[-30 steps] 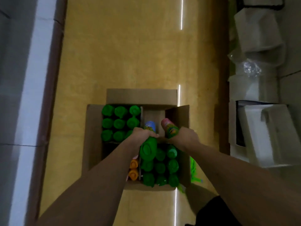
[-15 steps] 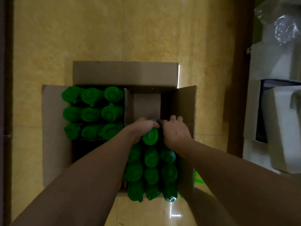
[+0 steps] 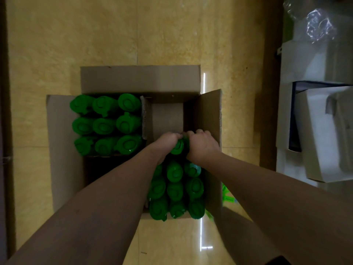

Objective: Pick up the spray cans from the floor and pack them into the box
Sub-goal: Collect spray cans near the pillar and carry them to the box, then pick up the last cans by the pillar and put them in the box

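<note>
An open cardboard box (image 3: 63, 131) sits on the yellow floor, split by a cardboard divider (image 3: 143, 119). Several green-capped spray cans (image 3: 107, 125) fill its far-left section and more green-capped cans (image 3: 174, 186) fill the near-right section. My left hand (image 3: 165, 143) is shut on a green-capped can (image 3: 177, 147) standing at the front of the right-hand rows. My right hand (image 3: 202, 144) is pressed beside it, closed over another can that it mostly hides. Bare box bottom (image 3: 167, 119) shows beyond the hands.
White boxes (image 3: 324, 131) and crinkled clear plastic (image 3: 321, 25) are stacked along the right. A dark strip (image 3: 267, 92) runs beside them. Something green (image 3: 228, 196) lies on the floor just outside the box's right wall. The near-left section of the box is dark.
Both hands have lowered their cans from above the box down into the right section. The camera has moved closer to the box.
</note>
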{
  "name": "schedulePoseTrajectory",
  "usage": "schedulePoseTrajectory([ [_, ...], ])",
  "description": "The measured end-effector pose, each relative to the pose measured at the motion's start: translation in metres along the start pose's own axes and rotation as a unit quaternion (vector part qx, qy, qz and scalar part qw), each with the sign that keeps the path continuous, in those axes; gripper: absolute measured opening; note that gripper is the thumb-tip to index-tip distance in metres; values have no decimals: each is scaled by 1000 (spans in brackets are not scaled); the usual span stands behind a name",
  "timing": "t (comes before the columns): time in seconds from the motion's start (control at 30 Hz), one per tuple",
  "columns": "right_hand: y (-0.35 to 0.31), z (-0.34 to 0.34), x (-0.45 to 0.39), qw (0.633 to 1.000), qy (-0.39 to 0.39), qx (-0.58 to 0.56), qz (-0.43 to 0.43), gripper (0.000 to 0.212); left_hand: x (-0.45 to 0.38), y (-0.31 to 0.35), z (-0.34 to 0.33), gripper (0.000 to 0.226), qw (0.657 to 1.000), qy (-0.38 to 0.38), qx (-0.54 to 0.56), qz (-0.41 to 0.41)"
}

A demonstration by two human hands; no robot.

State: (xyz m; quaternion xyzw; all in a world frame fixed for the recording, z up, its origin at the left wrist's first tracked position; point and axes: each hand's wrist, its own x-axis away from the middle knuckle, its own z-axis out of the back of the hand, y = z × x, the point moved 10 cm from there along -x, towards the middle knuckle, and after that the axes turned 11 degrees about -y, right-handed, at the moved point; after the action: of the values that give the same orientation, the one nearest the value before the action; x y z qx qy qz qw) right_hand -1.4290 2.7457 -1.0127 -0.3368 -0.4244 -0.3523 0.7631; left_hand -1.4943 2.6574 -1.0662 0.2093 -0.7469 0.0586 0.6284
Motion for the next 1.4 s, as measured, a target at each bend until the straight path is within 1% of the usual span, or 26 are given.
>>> schedulePoseTrajectory([
  [0.13,-9,12,33,1000,20,-4,-13,55,31,13,3,39,998,19,-32,-45],
  [0.27,-28,28,76,998,51,-5,-26,55,83,29,7,47,990,31,-111,-82],
  [0.37,-51,47,110,997,74,-14,-27,55,130,37,23,64,978,90,-159,-102],
  [0.4,-61,55,124,996,82,-14,-26,54,149,40,31,67,971,111,-180,-113],
  [0.47,-79,69,154,995,98,-14,-26,55,189,51,40,63,951,140,-236,-143],
  [0.57,-109,91,195,992,126,-5,-18,63,256,70,51,62,907,173,-334,-190],
  [0.63,-132,103,220,989,149,-2,-13,63,297,78,59,62,877,197,-386,-210],
  [0.7,-155,110,242,986,167,0,-15,62,328,79,71,68,856,218,-415,-216],
  [0.77,-177,114,263,983,182,2,-19,60,356,77,84,74,846,227,-431,-216],
  [0.93,-232,128,324,971,235,-14,-31,61,432,82,105,77,823,244,-454,-238],
  [1.07,-261,130,382,960,275,-38,-46,63,496,81,98,81,796,248,-484,-263],
  [1.13,-269,135,411,954,292,-41,-51,65,535,84,93,82,782,263,-493,-276],
  [1.2,-275,146,442,950,307,-50,-40,66,572,89,89,83,767,288,-496,-288],
  [1.27,-276,159,471,942,331,-50,-19,65,604,90,83,83,760,311,-490,-292],
  [1.4,-273,184,515,928,371,-30,33,65,650,87,67,82,762,357,-441,-310],
])
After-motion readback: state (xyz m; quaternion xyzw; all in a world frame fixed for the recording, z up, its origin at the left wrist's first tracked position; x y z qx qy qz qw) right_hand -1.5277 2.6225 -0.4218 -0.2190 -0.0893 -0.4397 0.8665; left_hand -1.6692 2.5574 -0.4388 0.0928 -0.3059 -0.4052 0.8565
